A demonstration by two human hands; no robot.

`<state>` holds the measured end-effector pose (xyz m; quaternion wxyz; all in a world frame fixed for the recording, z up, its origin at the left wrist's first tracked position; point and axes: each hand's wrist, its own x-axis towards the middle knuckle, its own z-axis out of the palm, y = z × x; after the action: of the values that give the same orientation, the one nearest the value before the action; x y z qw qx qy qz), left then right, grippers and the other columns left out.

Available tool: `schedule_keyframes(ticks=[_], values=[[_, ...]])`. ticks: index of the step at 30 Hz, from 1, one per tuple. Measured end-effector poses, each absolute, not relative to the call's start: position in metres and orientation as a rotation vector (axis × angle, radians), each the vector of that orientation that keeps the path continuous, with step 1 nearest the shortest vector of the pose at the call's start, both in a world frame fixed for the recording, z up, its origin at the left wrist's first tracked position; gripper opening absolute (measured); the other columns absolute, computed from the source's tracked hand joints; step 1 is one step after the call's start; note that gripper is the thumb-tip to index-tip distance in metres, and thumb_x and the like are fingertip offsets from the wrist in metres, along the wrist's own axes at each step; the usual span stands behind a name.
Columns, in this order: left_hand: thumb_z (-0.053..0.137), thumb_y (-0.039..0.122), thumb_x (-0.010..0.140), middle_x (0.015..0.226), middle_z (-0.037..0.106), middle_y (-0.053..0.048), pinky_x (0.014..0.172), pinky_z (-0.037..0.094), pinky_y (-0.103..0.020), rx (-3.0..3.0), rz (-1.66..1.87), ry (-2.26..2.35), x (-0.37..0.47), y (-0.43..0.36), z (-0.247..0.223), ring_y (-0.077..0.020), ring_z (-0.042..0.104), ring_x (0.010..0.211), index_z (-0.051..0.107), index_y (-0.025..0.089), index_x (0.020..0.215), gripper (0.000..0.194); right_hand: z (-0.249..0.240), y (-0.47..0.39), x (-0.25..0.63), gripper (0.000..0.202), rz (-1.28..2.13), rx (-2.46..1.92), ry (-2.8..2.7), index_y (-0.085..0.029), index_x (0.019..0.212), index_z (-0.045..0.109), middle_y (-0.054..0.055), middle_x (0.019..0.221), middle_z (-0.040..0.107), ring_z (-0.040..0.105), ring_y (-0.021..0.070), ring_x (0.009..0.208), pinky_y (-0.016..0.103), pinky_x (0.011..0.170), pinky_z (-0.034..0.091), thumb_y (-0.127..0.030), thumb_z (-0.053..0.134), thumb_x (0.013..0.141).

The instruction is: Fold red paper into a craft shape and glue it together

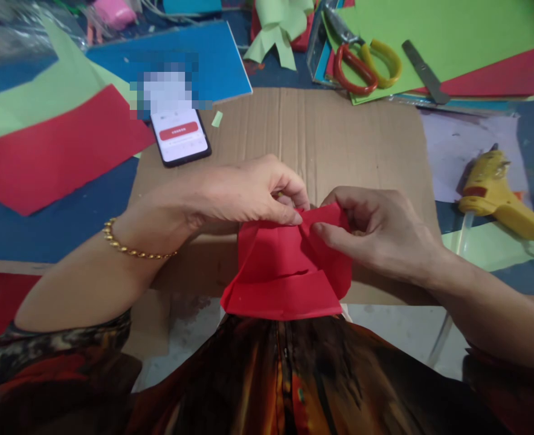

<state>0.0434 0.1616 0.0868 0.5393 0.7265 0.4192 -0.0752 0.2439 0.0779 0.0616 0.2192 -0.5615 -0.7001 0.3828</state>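
A folded piece of red paper point(285, 266) is held up close to my body, over the near edge of a brown cardboard sheet point(362, 145). Folds run across its middle, and a flap lies turned at its lower side. My left hand point(258, 193) pinches the paper's upper edge between thumb and fingers. At the upper right corner my right hand point(376, 232) grips the same paper, its thumb on the front face and its fingers behind. The back of the paper is hidden.
A phone point(183, 139) rests on the cardboard's far left corner. Scissors point(362, 60) and a metal blade point(425, 72) lie on stacked green paper point(479, 36). A yellow glue gun point(498, 193) sits at right. Red paper point(63, 151) covers the left side.
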Motion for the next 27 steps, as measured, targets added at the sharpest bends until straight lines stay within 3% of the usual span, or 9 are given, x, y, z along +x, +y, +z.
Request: schedule_keyframes(ticks=[10, 18, 27], values=[[0.073, 0.022, 0.081, 0.068, 0.066, 0.000, 0.056, 0.035, -0.024, 1.747, -0.177, 1.008, 0.045, 0.158, 0.090, -0.0112, 0.056, 0.060, 0.079, 0.019, 0.089, 0.010, 0.062, 0.079, 0.243, 0.032, 1.073, -1.615, -1.897, -0.024, 0.063, 0.046, -0.005, 0.054, 0.045, 0.039, 0.0095, 0.050, 0.028, 0.046, 0.027, -0.019, 0.067, 0.086], [0.071, 0.027, 0.085, 0.067, 0.066, 0.001, 0.055, 0.036, -0.023, 1.774, -0.131, 1.010, 0.045, 0.155, 0.087, -0.0114, 0.058, 0.059, 0.078, 0.020, 0.086, 0.010, 0.064, 0.079, 0.239, 0.034, 1.012, -1.672, -1.888, -0.024, 0.061, 0.042, -0.005, 0.052, 0.046, 0.040, 0.0103, 0.051, 0.028, 0.049, 0.028, -0.024, 0.067, 0.085], [0.070, 0.015, 0.080, 0.062, 0.062, 0.002, 0.052, 0.032, -0.024, 1.725, -0.088, 1.061, 0.049, 0.151, 0.084, -0.0087, 0.052, 0.051, 0.073, 0.019, 0.079, 0.005, 0.064, 0.075, 0.241, 0.032, 1.083, -1.618, -1.830, -0.024, 0.064, 0.047, -0.004, 0.056, 0.047, 0.041, 0.0107, 0.052, 0.028, 0.047, 0.029, -0.035, 0.068, 0.087]])
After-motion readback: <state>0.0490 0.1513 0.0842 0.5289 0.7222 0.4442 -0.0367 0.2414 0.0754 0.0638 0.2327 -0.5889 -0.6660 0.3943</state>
